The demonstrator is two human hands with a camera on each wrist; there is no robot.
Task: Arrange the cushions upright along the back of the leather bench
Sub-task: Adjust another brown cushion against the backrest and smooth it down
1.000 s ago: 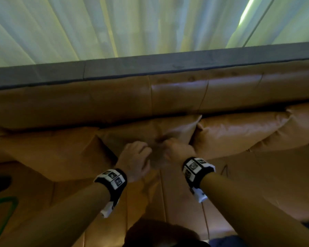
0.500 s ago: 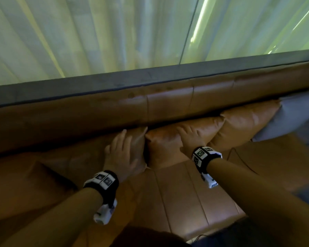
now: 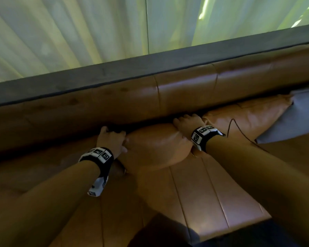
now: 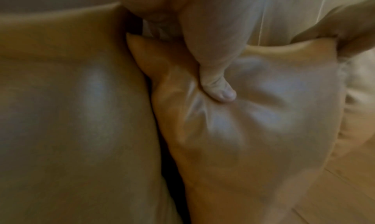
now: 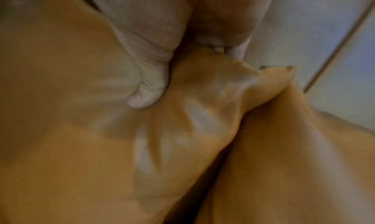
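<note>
Tan leather bench (image 3: 212,196) carries three tan cushions (image 3: 155,147) and a grey cushion (image 3: 296,118).

Middle cushion (image 3: 155,147) on surface (image 3: 203,193), against backrest (image 3: 132,100). Left-hand cushion (image 3: 43,157) touching it; right-hand cushion (image 3: 248,118) beside; fabric cushion (image 3: 301,118) far right.

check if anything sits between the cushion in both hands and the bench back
Nothing visible does. The left hand and right hand grip the top corners of the tan cushion, and only a dark gap separates it from the bench back. The neighbouring cushion sits beside it to the right, not behind.
</note>
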